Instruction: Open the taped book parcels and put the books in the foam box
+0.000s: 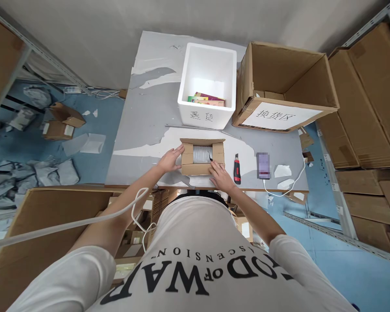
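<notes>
A small cardboard box [201, 169] lies with its top flaps spread, near the table's front edge. Inside it shows a clear, bubble-wrapped item [200, 154], with a thin black strand at its right; what the wrap covers I cannot make out. My left hand [170, 159] touches the box's left side, fingers stretched out and thumb apart. Across the right end of the front flap lie the fingers of my right hand [221, 177], spread over the cardboard. A red and black box cutter [237, 169] rests to the right of that hand.
Behind the box stand a white foam bin [208, 113] holding colourful packets and a large open carton [284, 115] with a handwritten label. A phone [263, 165] with a white cable lies at right. Another white cable [84, 222] crosses my left arm. Stacked cartons [367, 99] line the right.
</notes>
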Demonstrator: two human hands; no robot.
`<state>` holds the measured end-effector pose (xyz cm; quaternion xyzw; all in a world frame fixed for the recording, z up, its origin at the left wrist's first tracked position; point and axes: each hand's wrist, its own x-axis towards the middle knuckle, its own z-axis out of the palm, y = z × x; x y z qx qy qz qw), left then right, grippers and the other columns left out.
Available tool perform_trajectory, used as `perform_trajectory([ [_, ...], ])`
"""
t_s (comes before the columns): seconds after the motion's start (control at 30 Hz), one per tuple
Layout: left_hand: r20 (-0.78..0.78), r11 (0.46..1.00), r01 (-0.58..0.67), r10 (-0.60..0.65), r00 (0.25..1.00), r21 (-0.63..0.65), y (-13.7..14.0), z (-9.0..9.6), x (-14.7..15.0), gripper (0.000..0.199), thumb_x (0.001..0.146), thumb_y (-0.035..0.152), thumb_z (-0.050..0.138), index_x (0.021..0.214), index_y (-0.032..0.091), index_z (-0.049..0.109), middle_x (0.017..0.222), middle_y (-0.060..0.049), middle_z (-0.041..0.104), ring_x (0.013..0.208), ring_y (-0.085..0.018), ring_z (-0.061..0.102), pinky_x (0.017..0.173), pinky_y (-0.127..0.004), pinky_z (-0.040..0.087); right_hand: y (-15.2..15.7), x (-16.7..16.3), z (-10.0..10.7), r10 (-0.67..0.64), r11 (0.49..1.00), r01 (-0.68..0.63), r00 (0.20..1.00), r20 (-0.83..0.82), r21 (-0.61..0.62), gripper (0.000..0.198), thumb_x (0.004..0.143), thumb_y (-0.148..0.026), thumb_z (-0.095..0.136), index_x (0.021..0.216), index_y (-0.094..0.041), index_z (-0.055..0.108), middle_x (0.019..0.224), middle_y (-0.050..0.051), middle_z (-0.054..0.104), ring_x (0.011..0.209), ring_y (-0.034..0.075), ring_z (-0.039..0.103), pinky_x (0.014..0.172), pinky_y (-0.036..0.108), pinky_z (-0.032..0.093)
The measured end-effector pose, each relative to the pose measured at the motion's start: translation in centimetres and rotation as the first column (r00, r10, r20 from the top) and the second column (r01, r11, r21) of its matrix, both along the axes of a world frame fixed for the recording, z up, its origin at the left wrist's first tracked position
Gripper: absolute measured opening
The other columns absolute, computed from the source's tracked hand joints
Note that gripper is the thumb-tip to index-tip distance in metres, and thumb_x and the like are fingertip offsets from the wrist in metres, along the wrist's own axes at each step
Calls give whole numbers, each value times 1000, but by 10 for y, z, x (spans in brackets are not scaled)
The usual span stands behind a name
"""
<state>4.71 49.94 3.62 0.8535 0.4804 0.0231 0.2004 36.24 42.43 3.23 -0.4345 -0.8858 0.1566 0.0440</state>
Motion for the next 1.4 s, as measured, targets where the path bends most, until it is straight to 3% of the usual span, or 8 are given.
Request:
perform_trajectory([
  [0.23, -65, 988, 111, -104, 992, 108, 2, 43, 37, 45, 81, 29, 44, 119, 18, 64, 127, -12, 63, 122, -27, 54, 109, -44, 32, 74, -6, 47, 168, 980, -153, 979, 115, -131, 41, 87, -5, 40, 115, -19, 66, 112, 9, 70, 103, 21, 64, 91, 34, 45],
  [0.4, -142, 923, 384, -385, 912, -34, 24, 42, 84, 38, 87, 37, 42, 81, 19, 75, 88, -13, 74, 86, -25, 67, 99, -41, 37, 109, -33, 49, 377, 925, -349, 799, 468, -149, 31, 82, -3, 45, 85, -14, 75, 92, 13, 74, 86, 23, 67, 95, 40, 39],
  [0.53, -275, 919, 394, -383, 882, -18, 27, 40, 94, 43, 87, 47, 45, 75, 20, 76, 81, -12, 75, 85, -27, 67, 107, -48, 26, 108, -44, 44, 430, 896, -437, 800, 419, -86, 29, 84, -11, 47, 81, -16, 76, 89, 12, 74, 91, 23, 65, 110, 45, 24],
  [0.67, -338, 977, 179, -130, 932, 118, 7, 41, 87, 58, 79, 68, 47, 93, 21, 77, 93, -15, 74, 104, -39, 62, 112, -60, 2, 96, -34, 44, 261, 965, -259, 914, 310, -49, 23, 81, -31, 60, 93, -18, 75, 89, 12, 73, 102, 31, 61, 116, 54, 9],
  [0.77, -321, 983, -31, 88, 943, 178, -10, 37, 75, 94, 67, 83, 47, 128, 13, 61, 135, -25, 54, 132, -46, 37, 111, -64, -4, 85, -14, 42, 49, 999, -47, 959, 278, -15, 66, 73, -52, 68, 126, -14, 61, 132, 20, 58, 129, 40, 43, 116, 57, 9],
  [1.0, -283, 981, -187, 192, 940, 45, -9, 28, 54, 148, 41, 84, 66, 152, 5, 9, 157, -30, 2, 140, -49, 18, 106, -63, 23, 75, 30, 15, -263, 916, 291, 955, 133, -277, 127, 66, -68, 68, 154, -15, -7, 160, 23, -4, 147, 38, 11, 112, 63, 18],
  [1.2, -237, 987, -158, 155, 959, 6, 18, 21, 40, 154, 33, 74, 77, 152, 6, 8, 155, -28, 17, 129, -45, 34, 105, -51, 32, 78, 37, -8, -303, 891, 236, 945, -121, -387, 130, 66, -58, 74, 153, -16, -14, 161, 18, -3, 150, 26, 5, 116, 44, 25],
  [1.4, -182, 981, -195, 195, 964, 18, 13, 13, 35, 151, 36, 70, 79, 152, 7, 6, 153, -24, 24, 132, -42, 30, 107, -47, 29, 74, 31, 23, -269, 937, 287, 956, 116, -197, 104, 78, -62, 59, 154, -13, 8, 160, 22, 0, 147, 40, 0, 110, 67, 11],
])
